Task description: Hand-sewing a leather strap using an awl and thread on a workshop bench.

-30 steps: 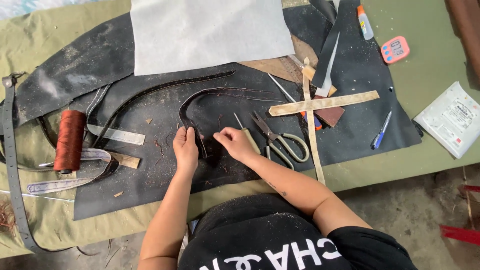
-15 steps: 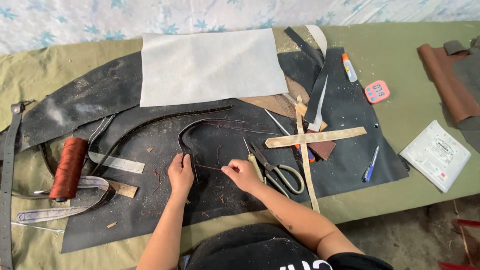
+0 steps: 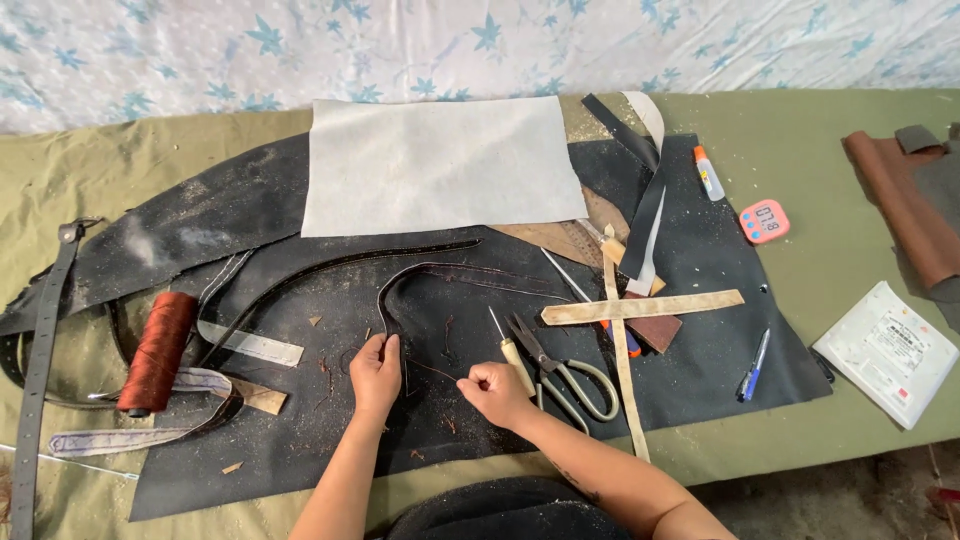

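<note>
My left hand (image 3: 375, 375) pinches the near end of a narrow dark leather strap (image 3: 440, 272) that curves away over a black leather sheet (image 3: 200, 225). My right hand (image 3: 495, 392) is closed on a thin reddish-brown thread (image 3: 435, 371) running from the strap end to its fingers. The hands are a short way apart. An awl with a pale handle (image 3: 515, 352) and scissors (image 3: 565, 375) lie just right of my right hand.
A red-brown thread spool (image 3: 158, 350) and a buckled belt (image 3: 40, 370) lie at left. A white sheet (image 3: 440, 165) lies behind, and crossed tan strips (image 3: 640, 310), a blue pen (image 3: 752, 365), a pink timer (image 3: 765, 220), a white packet (image 3: 885, 352) and brown leather (image 3: 900, 200) to the right.
My right hand has drawn away from the left hand to the right, pulling the thread out from the strap end. The view has tilted up, showing more of the table's far side.
</note>
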